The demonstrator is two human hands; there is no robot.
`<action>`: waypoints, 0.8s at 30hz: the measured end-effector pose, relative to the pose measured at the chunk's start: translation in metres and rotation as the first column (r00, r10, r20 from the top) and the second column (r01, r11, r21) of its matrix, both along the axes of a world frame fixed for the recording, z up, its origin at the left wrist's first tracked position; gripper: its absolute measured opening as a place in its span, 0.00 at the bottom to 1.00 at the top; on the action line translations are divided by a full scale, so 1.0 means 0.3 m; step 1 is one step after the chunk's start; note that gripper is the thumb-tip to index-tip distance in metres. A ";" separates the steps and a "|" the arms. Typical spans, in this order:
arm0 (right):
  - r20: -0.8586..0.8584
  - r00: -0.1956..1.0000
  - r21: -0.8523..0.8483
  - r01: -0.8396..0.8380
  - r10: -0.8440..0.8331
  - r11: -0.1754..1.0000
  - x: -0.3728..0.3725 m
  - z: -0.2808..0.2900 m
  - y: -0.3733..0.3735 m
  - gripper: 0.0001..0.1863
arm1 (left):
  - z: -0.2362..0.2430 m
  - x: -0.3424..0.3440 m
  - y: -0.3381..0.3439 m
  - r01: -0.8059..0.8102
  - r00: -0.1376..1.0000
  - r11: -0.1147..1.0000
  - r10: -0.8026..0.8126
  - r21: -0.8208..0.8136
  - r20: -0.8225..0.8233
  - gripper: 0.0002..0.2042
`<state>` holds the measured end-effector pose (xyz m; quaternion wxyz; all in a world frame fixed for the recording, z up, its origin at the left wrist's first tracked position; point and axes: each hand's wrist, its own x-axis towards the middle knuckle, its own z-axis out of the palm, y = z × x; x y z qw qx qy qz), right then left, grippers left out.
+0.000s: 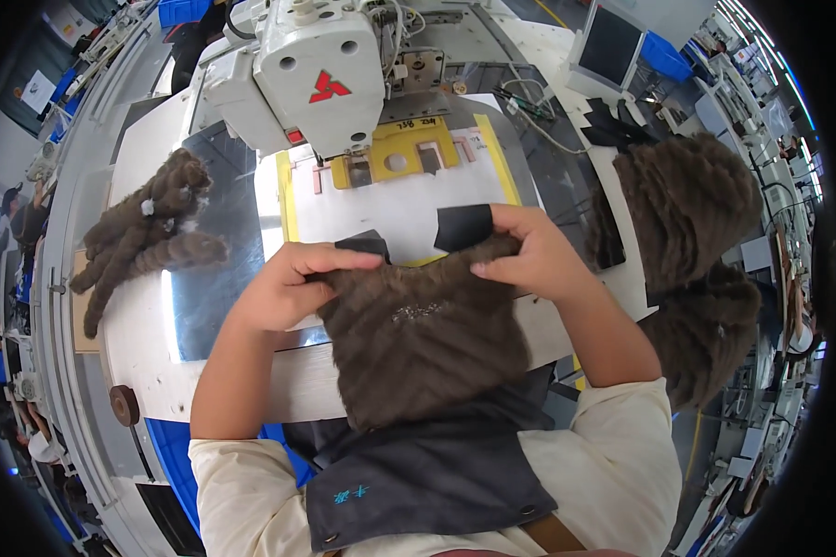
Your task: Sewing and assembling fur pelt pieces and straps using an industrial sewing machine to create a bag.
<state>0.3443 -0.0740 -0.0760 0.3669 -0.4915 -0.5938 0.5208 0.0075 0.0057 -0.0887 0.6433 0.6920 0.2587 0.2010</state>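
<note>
A brown furry fabric panel (427, 343) hangs over the near edge of the table, with a small pale shiny patch near its upper middle. My left hand (293, 283) is closed on its upper left corner, beside a black fabric flap (364, 244). At the upper right corner my right hand (539, 252) pinches the panel, fingers behind a larger black flap (463, 226) and thumb on the fur. Beyond both hands, a yellow template (395, 160) with cut-outs lies on a white sheet (344, 200) below the white sewing machine head (316, 70).
Furry brown strips (149, 227) are heaped at the left of the table (139, 362). On the right stands a stack of brown fur panels (687, 209), more fur (706, 334) hanging below it. Black fabric pieces (618, 123) and a dark screen (611, 48) are farther back.
</note>
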 end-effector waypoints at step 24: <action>0.162 0.880 0.009 0.450 -0.446 0.893 0.085 -0.181 0.322 0.10 | -0.187 0.059 0.219 -0.629 0.770 0.777 0.628 -0.029 0.115 0.18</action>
